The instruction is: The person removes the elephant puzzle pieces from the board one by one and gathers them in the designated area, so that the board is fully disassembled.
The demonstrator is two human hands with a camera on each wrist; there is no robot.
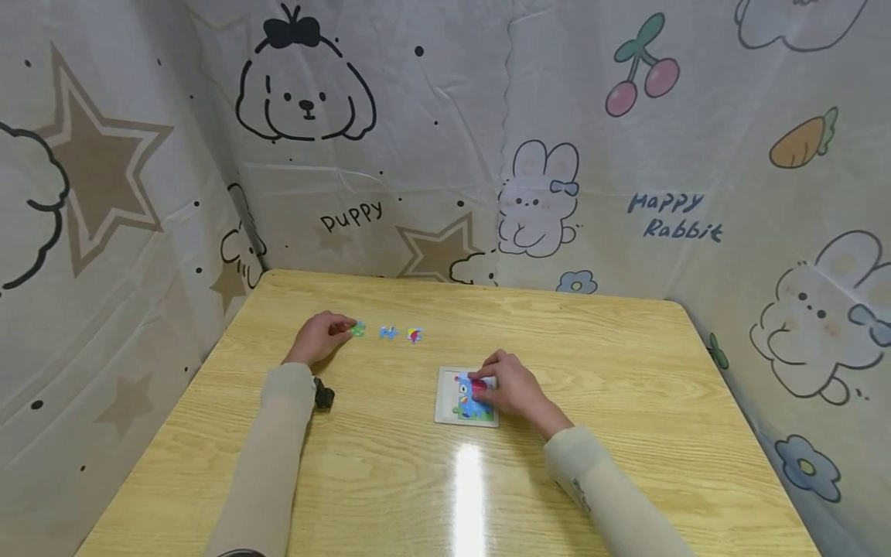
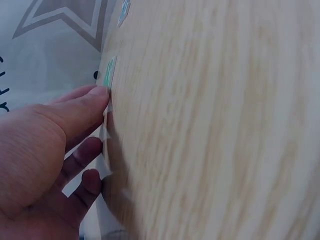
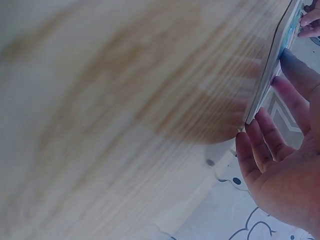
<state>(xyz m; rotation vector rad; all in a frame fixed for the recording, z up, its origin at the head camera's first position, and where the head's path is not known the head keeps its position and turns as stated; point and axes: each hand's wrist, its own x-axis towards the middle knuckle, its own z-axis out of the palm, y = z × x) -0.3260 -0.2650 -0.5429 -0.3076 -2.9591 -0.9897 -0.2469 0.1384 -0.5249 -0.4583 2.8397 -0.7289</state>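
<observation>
My left hand [image 1: 322,338] is at the far left of the table, thumb and forefinger pinching the near end of a green jigsaw piece [image 1: 358,329]. In the left wrist view the thumb tip covers part of that green piece [image 2: 109,75], and the other fingers are loosely bent. A blue jigsaw piece [image 1: 388,333] and a yellow-and-red jigsaw piece [image 1: 414,335] lie to its right. My right hand [image 1: 513,384] rests its fingertips on the partly filled animal puzzle [image 1: 465,402] in a white puzzle tray [image 1: 446,396]. Its fingers hide part of the picture.
The wooden table [image 1: 390,480] carries a bright light reflection in front of the tray. A printed curtain [image 1: 431,155] hangs behind the table and along both sides. A small black device [image 1: 323,394] sits at my left wrist.
</observation>
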